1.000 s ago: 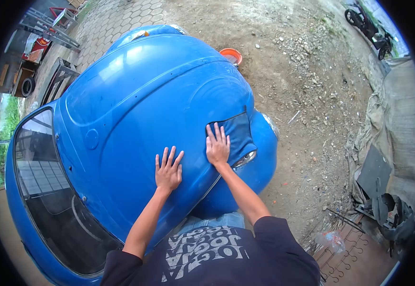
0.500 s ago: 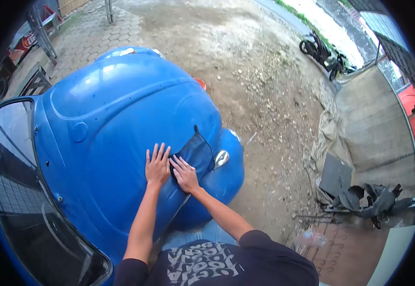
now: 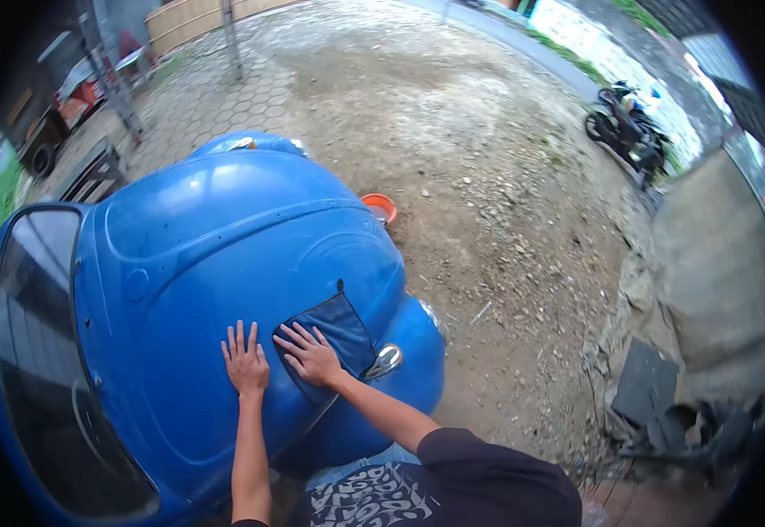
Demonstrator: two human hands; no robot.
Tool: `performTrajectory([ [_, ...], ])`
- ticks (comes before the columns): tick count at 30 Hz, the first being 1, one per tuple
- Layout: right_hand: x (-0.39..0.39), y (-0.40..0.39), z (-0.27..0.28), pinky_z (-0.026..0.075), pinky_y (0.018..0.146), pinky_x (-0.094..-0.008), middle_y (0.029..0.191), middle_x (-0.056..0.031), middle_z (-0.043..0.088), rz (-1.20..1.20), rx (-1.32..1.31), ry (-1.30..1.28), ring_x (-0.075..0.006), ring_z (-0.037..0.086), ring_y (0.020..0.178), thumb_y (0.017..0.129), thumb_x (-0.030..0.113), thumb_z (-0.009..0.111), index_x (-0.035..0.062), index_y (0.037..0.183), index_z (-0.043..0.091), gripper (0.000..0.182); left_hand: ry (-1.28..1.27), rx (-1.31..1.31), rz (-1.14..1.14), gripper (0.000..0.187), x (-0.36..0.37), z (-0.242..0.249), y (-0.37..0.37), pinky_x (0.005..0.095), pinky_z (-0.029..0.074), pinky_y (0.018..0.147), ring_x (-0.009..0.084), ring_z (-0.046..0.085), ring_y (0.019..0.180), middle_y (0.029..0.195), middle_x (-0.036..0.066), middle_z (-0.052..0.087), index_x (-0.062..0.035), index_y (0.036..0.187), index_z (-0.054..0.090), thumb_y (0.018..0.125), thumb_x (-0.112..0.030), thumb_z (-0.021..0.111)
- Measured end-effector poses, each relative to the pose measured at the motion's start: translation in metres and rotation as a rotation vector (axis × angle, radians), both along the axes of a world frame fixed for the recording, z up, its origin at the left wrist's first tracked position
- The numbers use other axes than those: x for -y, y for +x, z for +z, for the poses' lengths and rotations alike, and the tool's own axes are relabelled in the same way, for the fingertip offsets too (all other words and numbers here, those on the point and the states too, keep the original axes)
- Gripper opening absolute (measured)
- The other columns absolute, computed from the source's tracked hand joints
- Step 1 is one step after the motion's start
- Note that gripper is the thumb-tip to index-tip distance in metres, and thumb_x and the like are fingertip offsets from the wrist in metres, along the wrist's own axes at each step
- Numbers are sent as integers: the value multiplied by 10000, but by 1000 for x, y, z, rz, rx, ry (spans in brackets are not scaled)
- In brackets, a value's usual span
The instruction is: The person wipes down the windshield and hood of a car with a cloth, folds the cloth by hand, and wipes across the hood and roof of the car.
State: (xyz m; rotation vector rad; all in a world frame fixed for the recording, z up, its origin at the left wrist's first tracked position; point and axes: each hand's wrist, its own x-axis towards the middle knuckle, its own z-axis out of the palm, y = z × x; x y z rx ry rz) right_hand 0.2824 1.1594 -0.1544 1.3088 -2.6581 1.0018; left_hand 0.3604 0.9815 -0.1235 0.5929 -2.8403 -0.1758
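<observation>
Dark blue cloth (image 3: 334, 329) lies flat under right hand (image 3: 312, 356), on blue car hood (image 3: 216, 255).

Cloth (image 3: 330, 338) on car hood (image 3: 224, 255)

White block lettering stands on the person's dark shirt (image 3: 382, 501), seen upside down and cut off, too partial to read with certainty.
</observation>
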Motion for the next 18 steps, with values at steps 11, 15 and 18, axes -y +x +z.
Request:
performTrajectory([
  [11,-31,-124,-38,246,1231,-584,1647,-30,419,-138,107,-52,-291,368,1526,1044,370,512,288,1568,470,532,-24,121,296,689,-126,-19,-28,618,101,1267,350,177,1596,1709,117,273,-86,1631,314,1016,-320,521],
  [15,-31,-158,-44,229,1233,-599,1675,-21,375,-123,86,10,-285,332,1548,1051,386,487,305,1589,435,546,-52,204,219,628,-96,0,-28,618,133,1265,358,225,1578,1700,111,294,-206,1619,374,1018,-309,521],
  [18,-17,-208,-59,216,1237,-611,1694,-15,338,-163,98,31,-291,304,1561,1064,387,456,309,1602,412,545,-91,138,299,582,-50,4,-41,613,139,1268,349,226,1579,1703,88,292,-245,1614,385,1039,-282,470],
])
